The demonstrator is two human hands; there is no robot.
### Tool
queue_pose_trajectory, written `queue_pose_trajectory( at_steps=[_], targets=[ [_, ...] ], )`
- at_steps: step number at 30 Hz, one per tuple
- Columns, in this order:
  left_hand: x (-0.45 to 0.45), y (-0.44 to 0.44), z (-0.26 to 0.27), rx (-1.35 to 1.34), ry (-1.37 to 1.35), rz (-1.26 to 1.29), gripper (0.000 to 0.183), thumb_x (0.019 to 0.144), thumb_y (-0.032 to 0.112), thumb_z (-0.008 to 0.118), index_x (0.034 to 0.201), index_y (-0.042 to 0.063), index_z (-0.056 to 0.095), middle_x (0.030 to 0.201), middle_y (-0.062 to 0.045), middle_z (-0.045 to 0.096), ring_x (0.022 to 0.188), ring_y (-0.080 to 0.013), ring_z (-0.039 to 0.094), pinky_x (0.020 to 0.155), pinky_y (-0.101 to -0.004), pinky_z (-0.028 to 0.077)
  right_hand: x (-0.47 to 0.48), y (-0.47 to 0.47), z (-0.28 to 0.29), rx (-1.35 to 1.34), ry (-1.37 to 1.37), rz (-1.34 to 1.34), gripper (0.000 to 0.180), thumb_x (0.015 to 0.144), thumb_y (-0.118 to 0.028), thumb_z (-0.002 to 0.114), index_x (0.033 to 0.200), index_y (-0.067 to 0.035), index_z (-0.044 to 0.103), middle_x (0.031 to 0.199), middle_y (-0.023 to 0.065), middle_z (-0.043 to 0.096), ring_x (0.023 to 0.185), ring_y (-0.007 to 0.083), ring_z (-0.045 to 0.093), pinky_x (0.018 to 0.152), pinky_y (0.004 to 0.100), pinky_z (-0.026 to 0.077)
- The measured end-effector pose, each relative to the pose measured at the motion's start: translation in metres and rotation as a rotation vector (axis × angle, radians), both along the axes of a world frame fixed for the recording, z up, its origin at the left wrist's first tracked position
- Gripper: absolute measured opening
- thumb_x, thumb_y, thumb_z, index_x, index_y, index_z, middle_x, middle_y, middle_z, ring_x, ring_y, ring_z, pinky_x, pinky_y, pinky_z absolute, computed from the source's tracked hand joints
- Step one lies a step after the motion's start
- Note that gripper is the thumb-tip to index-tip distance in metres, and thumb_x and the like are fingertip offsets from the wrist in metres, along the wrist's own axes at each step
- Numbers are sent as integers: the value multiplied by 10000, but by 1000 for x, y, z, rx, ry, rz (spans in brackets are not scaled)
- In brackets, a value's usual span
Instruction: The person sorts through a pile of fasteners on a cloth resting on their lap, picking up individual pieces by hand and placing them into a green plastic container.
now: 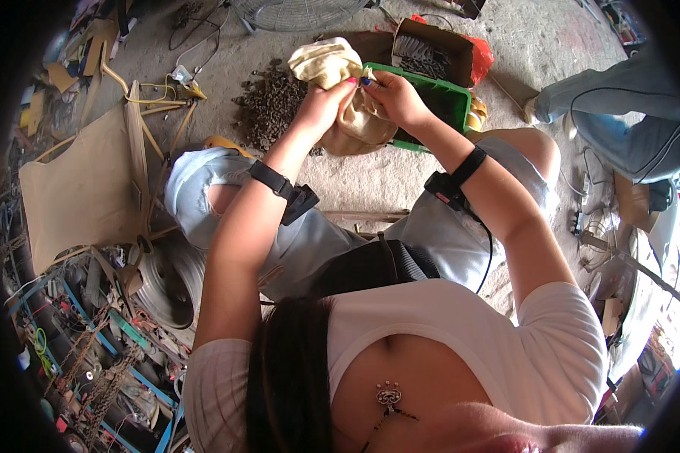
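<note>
A crumpled cream cloth (368, 127), possibly a bag or glove, is held up between both hands. My left hand (324, 107) grips it from the left, with a bunched part standing above the fingers. My right hand (399, 97) pinches its upper right edge. Behind the cloth and to its left, a heap of small metal parts (269, 105) lies on the concrete floor. A green plastic crate (468, 107) stands just beyond my right hand, partly hidden by it and the cloth. What the crate holds is too dark to tell.
An open cardboard box (460, 48) of metal parts stands behind the crate, beside red plastic. A fan guard (300, 14) is at the top. A folding chair (90, 198) and a wheel rim (167, 283) are left. Another person's leg (612, 102) and cables (592, 164) are right.
</note>
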State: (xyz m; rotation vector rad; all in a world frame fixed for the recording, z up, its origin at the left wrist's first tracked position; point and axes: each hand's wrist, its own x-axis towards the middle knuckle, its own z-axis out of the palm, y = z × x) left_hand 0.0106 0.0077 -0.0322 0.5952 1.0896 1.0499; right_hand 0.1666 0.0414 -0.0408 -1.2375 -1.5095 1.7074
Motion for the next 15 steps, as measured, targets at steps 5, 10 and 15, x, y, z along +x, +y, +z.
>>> queue_pose_trajectory(
  at_steps=[5,10,15],
  targets=[
    [9,-6,12,409,774,-254,254,787,226,534,918,11,565,807,-146,608,729,-200,588,642,-301,440,19,5,-11,-830,521,-25,279,852,-218,456,1060,-32,483,987,122,562,833,213,574,777,328,456],
    [0,-6,-7,421,754,-155,308,792,282,532,965,29,561,867,-151,609,817,-235,583,705,-309,431,4,-4,-5,202,-289,142,201,837,-188,497,940,-23,548,854,76,579,738,127,524,660,268,424],
    [6,-4,4,-253,-150,181,282,791,254,564,945,19,584,876,-56,604,778,-142,570,707,-264,448,-5,-8,11,526,-109,-46,181,790,-173,529,810,7,532,692,179,512,658,334,499,574,372,395]
  ],
)
